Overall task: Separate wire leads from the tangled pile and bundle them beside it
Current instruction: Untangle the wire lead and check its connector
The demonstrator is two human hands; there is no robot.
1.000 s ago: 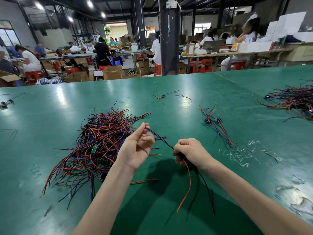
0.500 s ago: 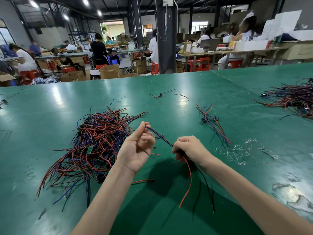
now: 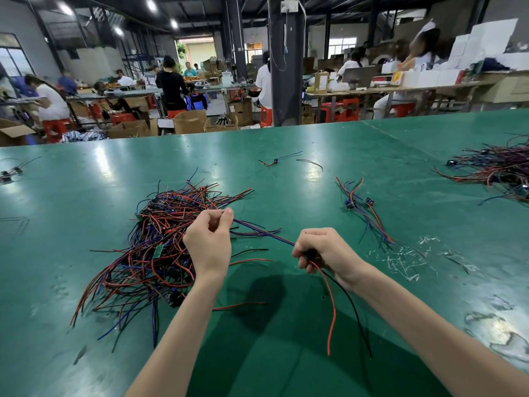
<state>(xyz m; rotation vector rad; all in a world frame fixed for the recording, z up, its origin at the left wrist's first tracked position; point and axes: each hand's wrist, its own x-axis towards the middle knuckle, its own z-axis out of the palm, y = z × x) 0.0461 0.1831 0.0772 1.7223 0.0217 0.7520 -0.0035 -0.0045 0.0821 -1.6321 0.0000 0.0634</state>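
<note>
I'm watching the left hand [image 3: 210, 245] pinching one end of a wire lead [image 3: 263, 233] between thumb and forefinger, hovering over the near-right edge of the tangled pile [image 3: 160, 247] on the green table [image 3: 86, 181]. The right hand [image 3: 320, 250] is sitting just right of the pile, fingers curling tight around the same lead, so the blue-purple strand is stretching straight between both hands. Red and black tails [image 3: 330, 305] are hanging below that right fist, toward me. Further right of the pile a small bundle [image 3: 363, 213] is lying flat, clear scraps [image 3: 406, 259] are glinting just beyond it, and another heap [image 3: 498, 167] is resting well right of the pile
</note>
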